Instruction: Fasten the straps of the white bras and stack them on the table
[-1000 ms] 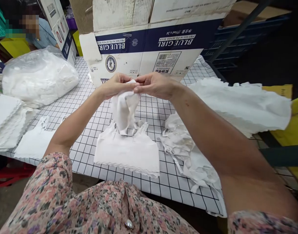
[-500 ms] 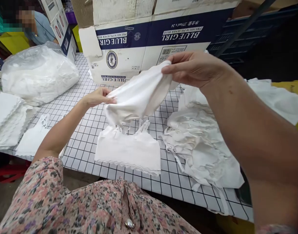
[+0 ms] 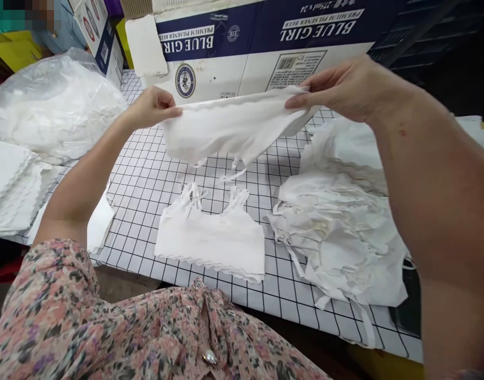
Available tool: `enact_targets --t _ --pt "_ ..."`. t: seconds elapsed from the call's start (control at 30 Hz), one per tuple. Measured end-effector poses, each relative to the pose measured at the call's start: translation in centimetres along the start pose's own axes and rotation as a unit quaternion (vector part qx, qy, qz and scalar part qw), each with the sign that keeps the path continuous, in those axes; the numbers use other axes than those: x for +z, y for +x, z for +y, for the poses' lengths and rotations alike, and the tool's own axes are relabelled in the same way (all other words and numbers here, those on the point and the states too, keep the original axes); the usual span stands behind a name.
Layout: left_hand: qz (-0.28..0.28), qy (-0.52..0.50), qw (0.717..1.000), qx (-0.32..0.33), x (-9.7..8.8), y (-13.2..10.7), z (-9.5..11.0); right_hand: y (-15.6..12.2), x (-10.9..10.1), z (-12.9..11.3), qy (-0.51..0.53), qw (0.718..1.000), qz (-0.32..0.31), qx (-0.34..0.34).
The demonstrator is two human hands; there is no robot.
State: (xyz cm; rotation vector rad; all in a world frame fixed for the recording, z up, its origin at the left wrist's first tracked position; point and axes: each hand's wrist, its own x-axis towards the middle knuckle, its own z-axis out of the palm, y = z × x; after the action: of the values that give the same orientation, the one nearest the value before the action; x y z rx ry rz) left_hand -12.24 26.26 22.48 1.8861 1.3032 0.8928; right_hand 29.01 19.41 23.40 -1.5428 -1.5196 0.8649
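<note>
My left hand (image 3: pixel 150 108) and my right hand (image 3: pixel 352 87) hold a white top with a scalloped edge (image 3: pixel 229 124) stretched between them, above the table. Each hand pinches one end of its upper edge, and thin straps hang from its lower side. Below it, a second white strappy top (image 3: pixel 210 237) lies flat on the black-grid white mat (image 3: pixel 142 184), apart from my hands. A crumpled heap of white tops (image 3: pixel 337 221) lies under my right forearm.
A stack of folded white garments (image 3: pixel 12 190) sits at the left of the mat, beside a plastic bag of white fabric (image 3: pixel 55 108). A Blue Girl cardboard carton (image 3: pixel 242 53) stands along the far edge. A co-worker's blue sleeve (image 3: pixel 59 37) shows at top left.
My hands have moved apart, and the top that was bunched between them now hangs spread out and stretched. My right hand has moved to the right.
</note>
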Motion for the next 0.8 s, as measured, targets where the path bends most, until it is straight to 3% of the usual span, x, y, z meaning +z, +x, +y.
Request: enact_targets --t 0.13,0.27,0.43,0.6,0.7,0.8 --pt "-0.013 0.077 0.989 0.122 0.4 1.8 -0.9 0.5 -0.1 1.0 -0.125 0.991 0.051 -0.011" --pt "-0.033 0.088 0.978 0.186 1.1 1.1 -2.2 0.8 0.1 2.4 -0.195 0.980 0.048 -0.001" --pt "-0.036 0.054 0.986 0.152 2.2 -1.2 -2.6 0.9 -0.7 3.7 -0.109 0.993 -0.025 -0.045" --pt "-0.079 -0.106 0.987 0.087 3.8 -2.8 -2.4 0.6 -0.7 3.6 -0.044 0.998 -0.043 -0.020" --pt "-0.070 -0.191 0.976 0.071 3.8 -3.0 -1.9 0.3 -0.8 3.4 -0.069 0.997 -0.034 -0.018" --pt "-0.058 -0.159 0.982 0.081 2.6 -2.9 -1.3 -0.4 -1.3 3.2 -0.130 0.991 -0.009 -0.028"
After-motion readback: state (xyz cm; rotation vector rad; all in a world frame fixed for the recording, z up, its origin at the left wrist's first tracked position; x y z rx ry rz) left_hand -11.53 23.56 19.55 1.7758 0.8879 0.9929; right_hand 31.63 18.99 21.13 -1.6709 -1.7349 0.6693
